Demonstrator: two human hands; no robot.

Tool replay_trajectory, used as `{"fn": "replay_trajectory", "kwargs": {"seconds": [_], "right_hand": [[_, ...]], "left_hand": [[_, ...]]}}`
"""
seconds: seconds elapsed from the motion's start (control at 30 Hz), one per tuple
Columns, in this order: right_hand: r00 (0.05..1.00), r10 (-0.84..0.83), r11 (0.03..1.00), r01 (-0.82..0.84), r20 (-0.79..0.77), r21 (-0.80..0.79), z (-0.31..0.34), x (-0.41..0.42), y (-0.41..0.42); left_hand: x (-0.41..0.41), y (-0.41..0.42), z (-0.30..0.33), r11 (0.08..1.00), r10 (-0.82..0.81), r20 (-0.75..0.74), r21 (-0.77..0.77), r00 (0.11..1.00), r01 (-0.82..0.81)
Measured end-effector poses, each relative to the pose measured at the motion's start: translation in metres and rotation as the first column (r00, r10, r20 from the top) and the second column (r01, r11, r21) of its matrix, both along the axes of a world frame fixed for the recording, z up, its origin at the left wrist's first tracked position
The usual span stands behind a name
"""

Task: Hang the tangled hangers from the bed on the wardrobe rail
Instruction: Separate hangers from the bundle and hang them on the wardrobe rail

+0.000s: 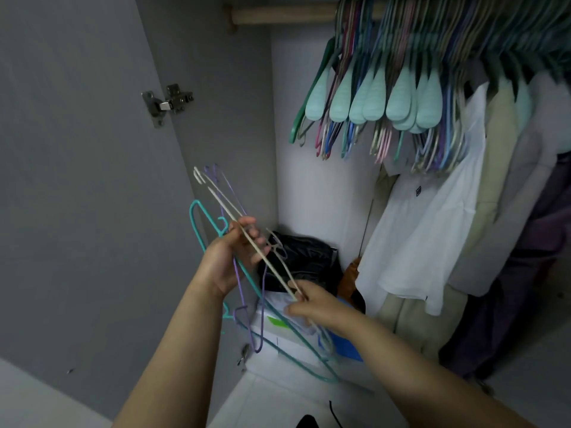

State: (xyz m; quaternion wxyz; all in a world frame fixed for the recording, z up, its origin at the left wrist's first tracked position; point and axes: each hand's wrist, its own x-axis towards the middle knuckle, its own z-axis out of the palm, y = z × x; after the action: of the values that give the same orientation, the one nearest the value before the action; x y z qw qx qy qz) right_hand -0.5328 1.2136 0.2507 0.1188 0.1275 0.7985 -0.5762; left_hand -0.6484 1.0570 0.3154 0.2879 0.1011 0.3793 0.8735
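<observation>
- Your left hand has its fingers curled round the bundle of tangled hangers, gripping it mid-length, with the hook ends fanning up and away above that hand.
- Your right hand pinches the lower end of the cream hanger, just below and to the right of the left hand; looks like you're teasing that one free.
- Watch it: the cream wire runs straight through the left hand's grip, so pulling hard against closed fingers could bend it or jerk the whole bundle loose.
- The teal hanger and purple hanger dangle below your left hand, looped through each other. Tug the cream one sideways and they may snag tighter, or slip off and drop onto the white box beneath your hands.
- The wardrobe rail is well above both hands, crowded with hung hangers to the right; the bare stretch sits at its left end. Lift a half-freed hanger towards the crowded part and it could catch on those.
</observation>
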Motion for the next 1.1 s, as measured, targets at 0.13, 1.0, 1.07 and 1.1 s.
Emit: {"fn": "replay_trajectory", "kwargs": {"seconds": [0.13, 1.0, 1.07, 1.1], "right_hand": [[0.977, -0.215, 0.939, 0.208, 0.004, -0.274, 0.014, 0.001, 0.025], [0.91, -0.353, 0.923, 0.301, -0.218, -0.24, 0.128, -0.055, -0.003], [0.891, -0.414, 0.904, 0.379, -0.188, -0.196, 0.136, -0.069, 0.002], [0.88, -0.445, 0.892, 0.418, -0.168, -0.17, 0.138, -0.076, 0.005]], "left_hand": [[0.006, 0.001, -0.002, 0.936, 0.147, -0.116, -0.306, 0.982, -0.176], [0.003, -0.041, -0.017, 0.766, 0.423, -0.086, -0.498, 0.902, -0.407], [-0.002, -0.045, -0.019, 0.772, 0.383, -0.047, -0.533, 0.923, -0.347], [-0.004, -0.047, -0.021, 0.776, 0.359, -0.026, -0.547, 0.933, -0.314]]}}
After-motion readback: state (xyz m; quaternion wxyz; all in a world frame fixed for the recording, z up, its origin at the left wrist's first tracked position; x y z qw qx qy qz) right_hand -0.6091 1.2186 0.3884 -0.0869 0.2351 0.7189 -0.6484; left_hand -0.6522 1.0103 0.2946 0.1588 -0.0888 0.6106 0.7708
